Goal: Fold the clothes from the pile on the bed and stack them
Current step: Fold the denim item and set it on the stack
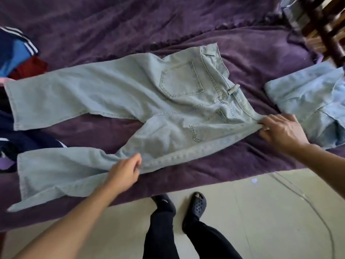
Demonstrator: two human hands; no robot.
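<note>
Mid-frame, left grip [124, 173] pinches the jeans [130, 86] at the thigh seam, right grip [280, 131] at the waistband, probably to fold legs together.

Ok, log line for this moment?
jeans: spread on bed, unfolded | left hand: grips near leg | right hand: grips waistband | pile: left edge

No writing, label, brand mark or number can be read anywhere here: nothing legible on the pale blue denim jeans [168, 101], the other clothes, or the purple bed cover [130, 25].
</note>
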